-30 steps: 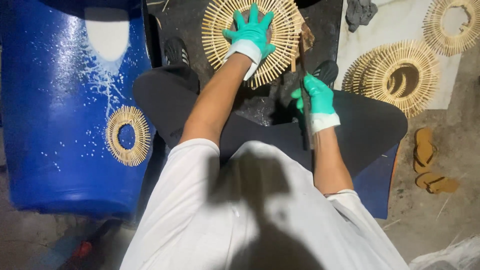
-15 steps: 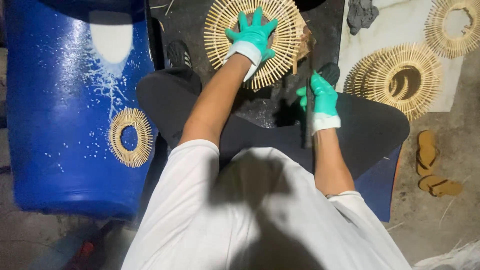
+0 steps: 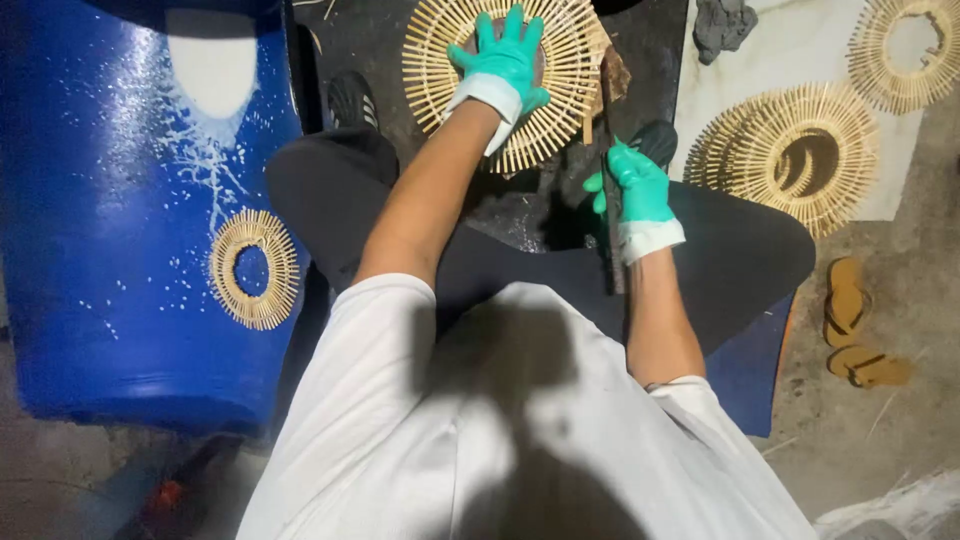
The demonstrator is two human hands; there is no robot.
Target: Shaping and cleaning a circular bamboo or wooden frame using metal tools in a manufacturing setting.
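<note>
Gloved hands [image 3: 505, 62] on bamboo ring [image 3: 570, 70]

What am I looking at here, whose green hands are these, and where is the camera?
The camera sits on a person's head and looks down over their white shirt and dark-trousered lap. Both hands wear teal rubber gloves. The left hand presses flat on a round sunburst ring of pale bamboo sticks lying on a dark work surface. The right hand grips a long dark blade-like tool, held against that ring's edge. A similar smaller ring lies on a blue plastic barrel; more rings rest on a white sheet. Brown sandals sit on the floor.
</note>
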